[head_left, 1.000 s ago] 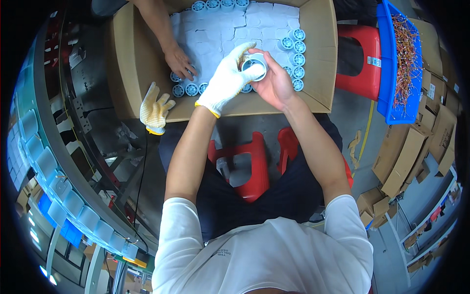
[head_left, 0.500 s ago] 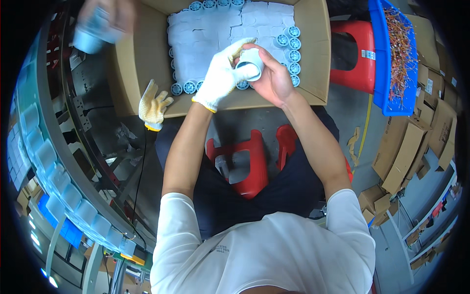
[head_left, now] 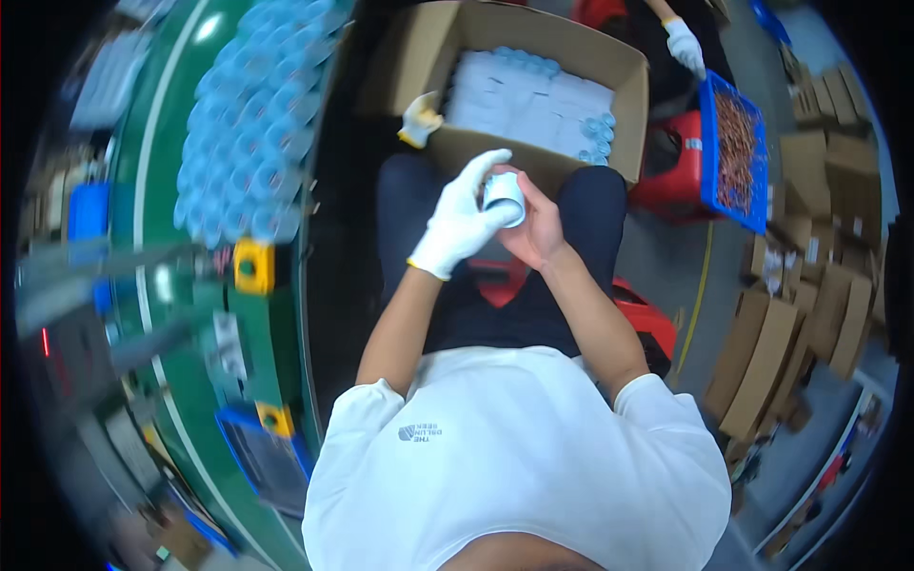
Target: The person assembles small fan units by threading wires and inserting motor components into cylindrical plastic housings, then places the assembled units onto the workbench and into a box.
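Note:
Over my lap, just in front of the box, I hold a short white hollow cylinder with its open end facing toward me. My left hand, in a white knit glove with a yellow cuff, grips one side, thumb near the rim. My bare right hand is wrapped around the other side. The cardboard box holds several light-blue round parts along its edges, with white sheets over the middle. An unworn glove hangs on the box's left corner.
At the left, a green conveyor carries many pale-blue cups, with a yellow switch box beside it. A blue tray of reddish wires rests on a red stool. Another person's gloved hand is above it. Cartons stand right.
My view has swung toward the conveyor. The cylinder and both hands are now nearer my lap, no longer over the box. The other person's blurred hand at upper left is gone from view.

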The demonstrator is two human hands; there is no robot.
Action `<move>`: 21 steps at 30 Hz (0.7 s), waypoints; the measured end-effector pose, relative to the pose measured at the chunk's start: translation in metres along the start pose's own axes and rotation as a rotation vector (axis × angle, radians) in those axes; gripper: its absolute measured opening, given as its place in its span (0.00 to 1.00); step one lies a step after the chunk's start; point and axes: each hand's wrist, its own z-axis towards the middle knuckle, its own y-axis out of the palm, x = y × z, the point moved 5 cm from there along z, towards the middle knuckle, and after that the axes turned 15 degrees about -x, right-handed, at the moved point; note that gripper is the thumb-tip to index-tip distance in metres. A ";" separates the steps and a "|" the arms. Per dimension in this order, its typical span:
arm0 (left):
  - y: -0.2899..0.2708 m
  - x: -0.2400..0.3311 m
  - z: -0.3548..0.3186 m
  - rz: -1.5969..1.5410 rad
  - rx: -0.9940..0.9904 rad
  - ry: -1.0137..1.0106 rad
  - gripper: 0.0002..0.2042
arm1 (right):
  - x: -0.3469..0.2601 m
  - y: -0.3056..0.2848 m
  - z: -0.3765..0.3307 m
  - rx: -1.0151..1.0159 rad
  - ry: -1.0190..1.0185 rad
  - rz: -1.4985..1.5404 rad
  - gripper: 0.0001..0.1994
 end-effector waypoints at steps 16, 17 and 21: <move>0.003 0.106 -0.319 0.429 0.789 0.291 0.35 | 0.130 0.181 -0.056 -0.503 0.472 -0.728 0.37; -0.003 0.095 -0.319 0.234 0.646 0.245 0.37 | 0.134 0.188 -0.052 -0.513 0.474 -0.655 0.36; -0.020 0.118 -0.350 0.393 0.732 0.020 0.21 | 0.143 0.197 -0.020 -0.553 0.396 -0.786 0.35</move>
